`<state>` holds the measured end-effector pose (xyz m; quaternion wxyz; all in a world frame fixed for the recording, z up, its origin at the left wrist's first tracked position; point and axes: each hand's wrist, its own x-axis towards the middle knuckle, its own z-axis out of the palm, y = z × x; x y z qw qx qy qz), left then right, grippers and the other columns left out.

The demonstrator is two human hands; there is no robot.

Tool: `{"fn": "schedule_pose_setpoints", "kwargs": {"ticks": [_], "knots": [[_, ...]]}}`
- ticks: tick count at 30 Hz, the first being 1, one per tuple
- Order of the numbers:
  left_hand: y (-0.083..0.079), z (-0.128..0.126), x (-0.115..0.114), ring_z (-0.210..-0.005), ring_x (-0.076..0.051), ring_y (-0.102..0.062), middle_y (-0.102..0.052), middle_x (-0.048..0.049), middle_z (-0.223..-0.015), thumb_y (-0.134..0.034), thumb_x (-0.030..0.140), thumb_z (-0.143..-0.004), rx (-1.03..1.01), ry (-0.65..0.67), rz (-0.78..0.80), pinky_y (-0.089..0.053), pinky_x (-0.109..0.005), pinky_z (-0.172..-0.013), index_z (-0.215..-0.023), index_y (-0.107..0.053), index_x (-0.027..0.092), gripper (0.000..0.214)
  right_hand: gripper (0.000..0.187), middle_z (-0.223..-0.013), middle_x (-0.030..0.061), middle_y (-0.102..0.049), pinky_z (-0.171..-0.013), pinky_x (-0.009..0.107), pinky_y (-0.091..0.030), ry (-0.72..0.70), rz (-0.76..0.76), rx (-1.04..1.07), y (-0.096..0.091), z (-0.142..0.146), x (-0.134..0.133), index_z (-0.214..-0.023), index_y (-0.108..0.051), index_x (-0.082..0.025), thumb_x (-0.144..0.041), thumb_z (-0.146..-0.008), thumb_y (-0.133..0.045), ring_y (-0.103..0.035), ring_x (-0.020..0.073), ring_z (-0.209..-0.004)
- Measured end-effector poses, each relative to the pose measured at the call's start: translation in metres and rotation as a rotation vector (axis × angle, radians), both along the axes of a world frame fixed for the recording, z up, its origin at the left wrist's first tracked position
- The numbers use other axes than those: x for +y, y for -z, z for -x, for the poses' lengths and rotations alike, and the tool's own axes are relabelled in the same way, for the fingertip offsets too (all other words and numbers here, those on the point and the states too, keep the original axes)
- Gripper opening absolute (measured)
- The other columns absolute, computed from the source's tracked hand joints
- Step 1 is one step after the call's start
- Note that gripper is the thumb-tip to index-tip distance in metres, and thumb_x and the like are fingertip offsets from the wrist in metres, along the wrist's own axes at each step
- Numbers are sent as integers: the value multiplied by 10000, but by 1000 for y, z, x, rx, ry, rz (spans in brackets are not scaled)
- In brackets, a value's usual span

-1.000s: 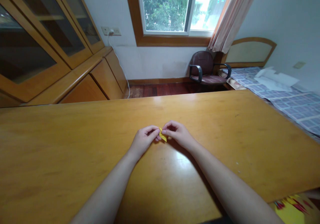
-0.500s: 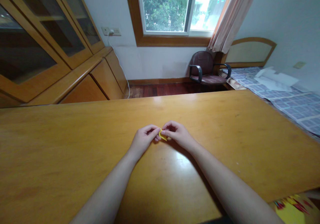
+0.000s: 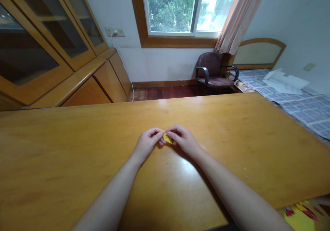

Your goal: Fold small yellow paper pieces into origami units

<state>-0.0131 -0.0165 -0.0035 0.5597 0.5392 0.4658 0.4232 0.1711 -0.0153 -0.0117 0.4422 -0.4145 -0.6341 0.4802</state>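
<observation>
A small folded piece of yellow paper (image 3: 168, 139) is held between my two hands, just above the wooden table (image 3: 77, 148). My left hand (image 3: 151, 140) pinches its left edge with thumb and fingers. From the other side, my right hand (image 3: 182, 136) grips the upper right part, its thumb lying on the paper's face. The fingers hide parts of the paper, and its exact folded shape is too small to make out.
At the lower right, yellow paper (image 3: 299, 220) and several red and yellow pieces lie below the table's edge. Beyond the table stand a brown armchair (image 3: 210, 69), a bed with a checked cover (image 3: 296, 103) and a wooden cabinet (image 3: 85, 93).
My right thumb has shifted slightly on the yellow paper, and more of the paper's face shows. Both hands stay in nearly the same place.
</observation>
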Motion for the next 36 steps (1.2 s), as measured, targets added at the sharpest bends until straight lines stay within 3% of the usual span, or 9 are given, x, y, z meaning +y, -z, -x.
{"fn": "schedule_pose_setpoints", "kwargs": {"ticks": [22,36], "knots": [[1,-1,-2,-587,-146,-652,-712,-28,-640,-703,398,-794,30,24,-4,-527,-255,-622,-836,-699,145,256,281,-675,-15,-609,-559,243,-378,-37,220,173,2,1,4,-832,-659,-171,-418,-750,-764,-512,111,-605],[-1,-2,-1,-609,-146,-651,-712,-31,-664,-725,420,-777,-24,-19,20,-525,-249,-621,-803,-701,133,289,330,-700,-39,-568,-590,239,-397,-8,154,104,7,3,3,-858,-581,-190,-402,-720,-793,-511,109,-631]]}}
